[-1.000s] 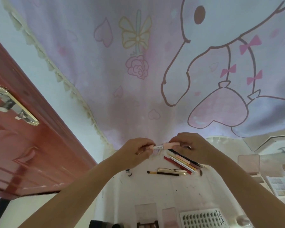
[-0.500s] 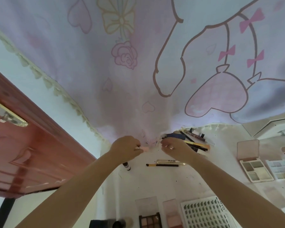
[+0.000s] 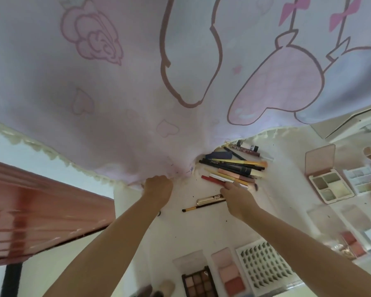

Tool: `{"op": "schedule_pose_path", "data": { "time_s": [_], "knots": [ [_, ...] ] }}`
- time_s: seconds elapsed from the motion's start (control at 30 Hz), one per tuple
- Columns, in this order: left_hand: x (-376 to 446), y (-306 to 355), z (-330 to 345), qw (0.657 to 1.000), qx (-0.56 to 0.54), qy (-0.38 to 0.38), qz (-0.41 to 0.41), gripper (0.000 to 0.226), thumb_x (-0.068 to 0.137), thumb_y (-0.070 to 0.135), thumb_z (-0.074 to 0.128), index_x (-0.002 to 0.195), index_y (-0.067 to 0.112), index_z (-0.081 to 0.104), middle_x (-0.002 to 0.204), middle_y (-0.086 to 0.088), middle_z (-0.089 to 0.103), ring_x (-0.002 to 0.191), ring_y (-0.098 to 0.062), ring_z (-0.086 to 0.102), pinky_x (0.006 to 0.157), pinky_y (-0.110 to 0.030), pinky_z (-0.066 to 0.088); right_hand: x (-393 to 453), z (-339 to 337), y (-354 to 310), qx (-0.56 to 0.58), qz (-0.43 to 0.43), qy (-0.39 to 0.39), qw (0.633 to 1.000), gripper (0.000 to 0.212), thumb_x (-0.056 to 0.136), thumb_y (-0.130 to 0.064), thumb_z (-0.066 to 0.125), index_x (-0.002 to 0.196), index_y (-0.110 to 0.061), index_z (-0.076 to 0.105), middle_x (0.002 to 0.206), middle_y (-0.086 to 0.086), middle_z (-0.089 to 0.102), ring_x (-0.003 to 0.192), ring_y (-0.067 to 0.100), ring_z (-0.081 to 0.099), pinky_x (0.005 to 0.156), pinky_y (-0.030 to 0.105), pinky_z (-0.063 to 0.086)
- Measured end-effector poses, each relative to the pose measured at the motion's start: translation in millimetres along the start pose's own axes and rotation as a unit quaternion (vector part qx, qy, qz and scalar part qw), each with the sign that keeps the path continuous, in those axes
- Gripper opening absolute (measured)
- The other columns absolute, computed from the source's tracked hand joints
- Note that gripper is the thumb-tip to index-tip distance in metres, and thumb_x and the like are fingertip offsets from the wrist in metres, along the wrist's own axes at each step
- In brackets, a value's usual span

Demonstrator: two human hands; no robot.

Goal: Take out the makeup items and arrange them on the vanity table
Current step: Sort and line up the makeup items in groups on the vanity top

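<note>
At the table's point(image 3: 201, 232) back edge the left hand point(image 3: 159, 189) is fisted in the curtain point(image 3: 137, 125) while the right hand point(image 3: 237, 196), fingers together, touches the pens point(image 3: 234, 170), which could roll and scatter if nudged.

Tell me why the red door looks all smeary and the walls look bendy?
In the head view, the red door is streaked with motion blur, most likely because the camera was moving; the pencil pile in the middle stays fairly sharp. The wide-angle lens bends straight edges near the borders. The light is soft and even, with hardly any shadows or glare on the white table.
</note>
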State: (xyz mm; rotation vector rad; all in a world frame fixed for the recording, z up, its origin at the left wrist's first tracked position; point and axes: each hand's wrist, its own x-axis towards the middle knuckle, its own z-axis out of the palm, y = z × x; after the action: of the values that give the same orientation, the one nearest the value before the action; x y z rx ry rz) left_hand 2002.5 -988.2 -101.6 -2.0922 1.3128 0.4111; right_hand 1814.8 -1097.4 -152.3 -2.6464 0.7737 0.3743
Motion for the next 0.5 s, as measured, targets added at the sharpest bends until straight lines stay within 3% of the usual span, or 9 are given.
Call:
{"op": "schedule_pose_path", "data": {
  "time_s": [0.2, 0.4, 0.5],
  "knots": [
    [8, 2, 1, 1.0, 0.007, 0.008, -0.004, 0.021, 0.09, 0.014, 0.051, 0.109, 0.007, 0.059, 0.108, -0.007, 0.059, 0.1, -0.024, 0.059, 0.076, -0.03, 0.044, 4, -1, 5, -0.05, -0.042, 0.0, 0.998, 0.029, 0.089, -0.012, 0.049, 0.118, -0.014, 0.054, 0.118, 0.004, 0.052, 0.109, 0.021, 0.041, 0.089, 0.028, 0.038],
    [1, 2, 1, 1.0, 0.007, -0.025, -0.009, 0.025, 0.089, 0.017, 0.053, 0.112, 0.007, 0.057, 0.11, -0.007, 0.056, 0.101, -0.026, 0.057, 0.085, -0.036, 0.047, 0, -10, 8, 0.028, -0.086, -0.058, 0.994, 0.028, 0.092, -0.011, 0.044, 0.119, -0.013, 0.051, 0.119, 0.006, 0.052, 0.109, 0.02, 0.046, 0.091, 0.026, 0.038],
    [-6, 0, -5, 1.0, -0.004, -0.003, -0.006, 0.035, 0.088, 0.024, 0.053, 0.12, 0.009, 0.05, 0.116, -0.008, 0.051, 0.107, -0.027, 0.051, 0.089, -0.037, 0.044, -7, -22, 4, 0.082, -0.084, -0.062, 0.991, 0.027, 0.095, -0.016, 0.039, 0.119, -0.011, 0.05, 0.116, 0.007, 0.053, 0.106, 0.02, 0.048, 0.091, 0.027, 0.04]
  ]
}}
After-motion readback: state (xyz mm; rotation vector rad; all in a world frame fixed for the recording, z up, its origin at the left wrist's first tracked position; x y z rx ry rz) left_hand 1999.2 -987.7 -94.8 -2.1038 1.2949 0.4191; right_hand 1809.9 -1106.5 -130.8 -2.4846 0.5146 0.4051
